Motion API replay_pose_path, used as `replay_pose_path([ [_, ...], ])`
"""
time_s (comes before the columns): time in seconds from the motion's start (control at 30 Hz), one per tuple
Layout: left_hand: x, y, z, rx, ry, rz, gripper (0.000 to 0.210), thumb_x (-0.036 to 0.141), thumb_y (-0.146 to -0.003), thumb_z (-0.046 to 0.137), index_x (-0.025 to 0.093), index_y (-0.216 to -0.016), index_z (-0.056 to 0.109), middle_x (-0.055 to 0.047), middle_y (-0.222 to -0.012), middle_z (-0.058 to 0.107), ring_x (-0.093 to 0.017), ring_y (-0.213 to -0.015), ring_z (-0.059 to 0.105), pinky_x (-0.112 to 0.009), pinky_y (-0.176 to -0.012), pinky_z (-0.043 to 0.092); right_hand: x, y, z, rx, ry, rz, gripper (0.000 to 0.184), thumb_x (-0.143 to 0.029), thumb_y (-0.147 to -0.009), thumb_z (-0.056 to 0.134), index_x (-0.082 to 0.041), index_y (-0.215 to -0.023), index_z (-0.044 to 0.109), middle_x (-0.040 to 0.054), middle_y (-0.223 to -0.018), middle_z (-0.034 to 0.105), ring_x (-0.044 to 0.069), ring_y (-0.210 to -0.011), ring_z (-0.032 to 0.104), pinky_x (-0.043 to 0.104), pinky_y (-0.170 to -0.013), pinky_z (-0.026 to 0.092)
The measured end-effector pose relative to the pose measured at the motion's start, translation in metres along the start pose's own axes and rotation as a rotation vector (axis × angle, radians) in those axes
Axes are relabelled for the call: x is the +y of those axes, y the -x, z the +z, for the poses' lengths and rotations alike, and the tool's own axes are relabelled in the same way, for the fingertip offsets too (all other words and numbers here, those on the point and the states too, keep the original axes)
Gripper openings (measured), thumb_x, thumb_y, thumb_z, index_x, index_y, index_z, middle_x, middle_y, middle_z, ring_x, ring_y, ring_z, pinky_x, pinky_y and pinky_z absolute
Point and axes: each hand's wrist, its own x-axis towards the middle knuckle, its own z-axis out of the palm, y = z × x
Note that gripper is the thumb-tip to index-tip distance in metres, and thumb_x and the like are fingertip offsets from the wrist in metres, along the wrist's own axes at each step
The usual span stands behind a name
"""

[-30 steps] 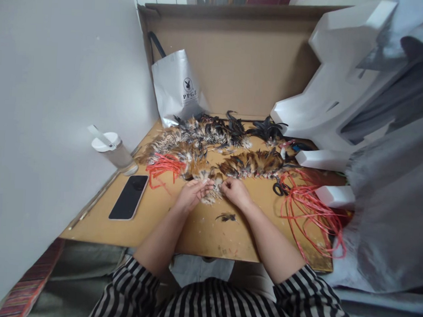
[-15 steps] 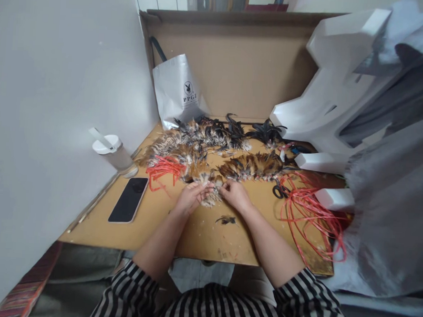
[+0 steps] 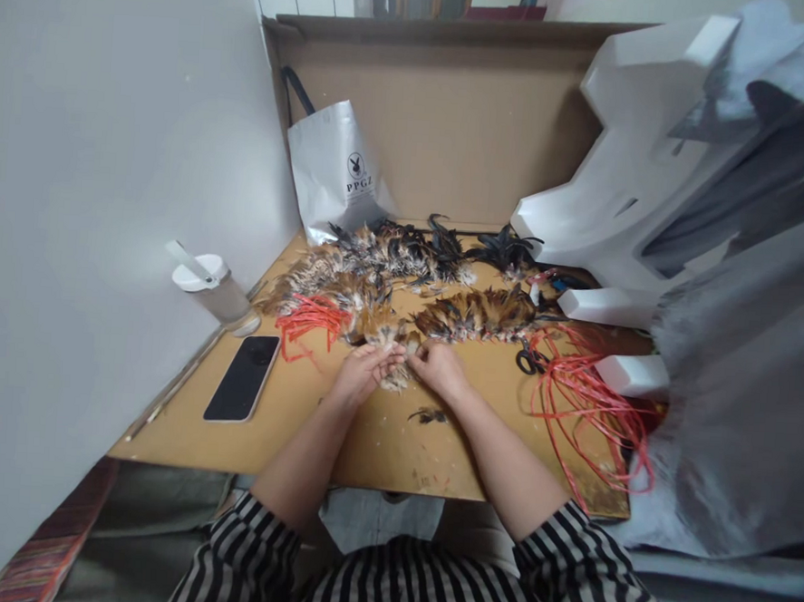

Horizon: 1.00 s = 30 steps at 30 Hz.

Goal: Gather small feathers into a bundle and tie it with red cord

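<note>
Close together over the middle of the table, both hands work at feathers. My left hand (image 3: 369, 372) pinches a small bunch of pale-based brown feathers (image 3: 396, 376) at its fingertips. Beside it, my right hand (image 3: 440, 369) has thumb and fingers pressed together on a small brownish feather (image 3: 413, 343); its tip shows between the hands. Just beyond lies a loose tuft of golden-brown feathers (image 3: 377, 322). A row of brown and black feathers (image 3: 476, 315) stretches to the right. Nearer me rests a small dark feather tuft (image 3: 429, 415).
Feather heaps (image 3: 322, 273) cover the back left. Red plastic strips (image 3: 312, 318) lie left, with more red strands (image 3: 587, 394) and black scissors (image 3: 529, 360) right. A phone (image 3: 243, 378), a lidded cup (image 3: 218, 294), a silver bag (image 3: 335, 170) and white foam (image 3: 621, 160) stand around.
My right hand has shifted slightly left, closer to my left hand. The whole view has moved a little; the things on the table keep their places.
</note>
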Motion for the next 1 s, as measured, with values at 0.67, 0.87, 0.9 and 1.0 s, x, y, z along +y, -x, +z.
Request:
replay_pose_path([
  [0.67, -0.005, -0.004, -0.005, -0.041, -0.041, -0.021, 0.019, 0.019, -0.071, 0.066, 0.007, -0.085, 0.067, -0.014, -0.093, 0.068, -0.011, -0.071, 0.064, -0.018, -0.061, 0.049, 0.007, -0.007, -0.001, -0.031, -0.168, 0.033, 0.029, -0.042, -0.070, 0.051, -0.017, -0.069, 0.065, 0.0036, -0.063, 0.062, 0.013, -0.057, 0.051, 0.022, -0.052, 0.033],
  [0.87, -0.005, -0.003, -0.005, -0.063, -0.002, -0.031, 0.015, 0.016, -0.072, 0.065, 0.007, -0.083, 0.066, -0.016, -0.107, 0.063, -0.016, -0.086, 0.064, -0.020, -0.068, 0.050, 0.007, -0.008, 0.002, -0.081, -0.326, 0.007, 0.014, -0.026, -0.065, 0.052, -0.016, -0.056, 0.059, 0.0010, -0.053, 0.056, 0.010, -0.050, 0.045, 0.021, -0.049, 0.031],
  [0.9, -0.005, -0.003, -0.005, -0.062, 0.002, -0.031, 0.014, 0.016, -0.071, 0.065, 0.007, -0.082, 0.066, -0.016, -0.108, 0.063, -0.017, -0.087, 0.064, -0.020, -0.069, 0.050, 0.010, -0.009, 0.001, -0.113, -0.421, 0.007, 0.013, -0.025, -0.063, 0.052, -0.016, -0.056, 0.058, -0.0006, -0.050, 0.054, 0.009, -0.047, 0.043, 0.021, -0.047, 0.030],
  [1.0, -0.004, -0.003, -0.004, -0.058, 0.006, -0.032, 0.014, 0.015, -0.071, 0.065, 0.007, -0.082, 0.066, -0.016, -0.109, 0.063, -0.016, -0.087, 0.064, -0.021, -0.070, 0.050, 0.015, -0.009, -0.002, -0.132, -0.700, 0.079, 0.011, -0.026, -0.059, 0.055, -0.015, -0.058, 0.057, -0.0036, -0.047, 0.050, 0.008, -0.043, 0.037, 0.021, -0.045, 0.030],
])
